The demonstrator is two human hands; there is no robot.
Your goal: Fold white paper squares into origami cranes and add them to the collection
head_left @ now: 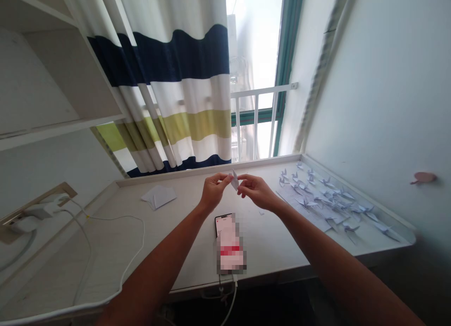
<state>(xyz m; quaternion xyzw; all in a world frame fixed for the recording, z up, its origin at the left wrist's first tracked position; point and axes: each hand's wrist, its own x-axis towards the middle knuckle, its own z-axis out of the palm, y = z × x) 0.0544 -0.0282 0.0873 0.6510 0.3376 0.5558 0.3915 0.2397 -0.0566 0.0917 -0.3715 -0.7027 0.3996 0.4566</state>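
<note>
White folded paper (234,180) is pinched between the left hand (213,190) and right hand (257,192), above the pale surface (271,244). A phone (225,241) lies below; paper cranes (327,199) crowd the right edge, with open room toward the far edge.

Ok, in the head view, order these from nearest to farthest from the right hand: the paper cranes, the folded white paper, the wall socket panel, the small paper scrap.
From the right hand:
1. Small paper scrap: on the desk just below the hand.
2. Paper cranes: on the desk to the hand's right.
3. Folded white paper: on the desk, well left.
4. Wall socket panel: on the left wall, farthest.
</note>
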